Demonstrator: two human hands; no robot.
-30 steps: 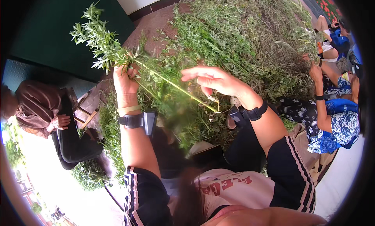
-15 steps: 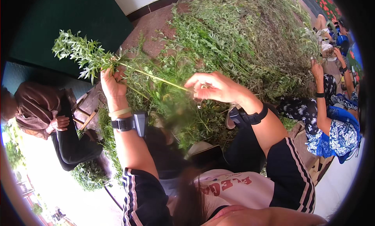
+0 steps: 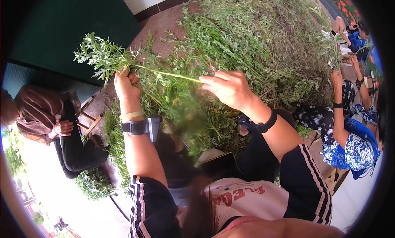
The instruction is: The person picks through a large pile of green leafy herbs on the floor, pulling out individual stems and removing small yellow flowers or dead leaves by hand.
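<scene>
A long green stalk (image 3: pixel 170 74) stretches between my two hands, bare along its middle, with a bushy leafy top (image 3: pixel 100 57) at the left. My left hand (image 3: pixel 127 85) is closed around it just below the leaves. Closed fingers of my right hand (image 3: pixel 230 89) pinch the stalk's bare end. Beneath and beyond my hands lies a big heap of cut leafy plants (image 3: pixel 247 44), fresh green nearer and browner toward the right.
At the left a seated person in a brown top (image 3: pixel 41 110) rests their hands in their lap. On the right a person in blue patterned clothes (image 3: pixel 358 143) holds up a leafy sprig (image 3: pixel 333 53). A dark green panel (image 3: pixel 74 28) stands at the far left.
My left hand and the leafy top have shifted a little to the right. My right hand has moved up slightly, its fingers now closed tighter on the stalk's end.
</scene>
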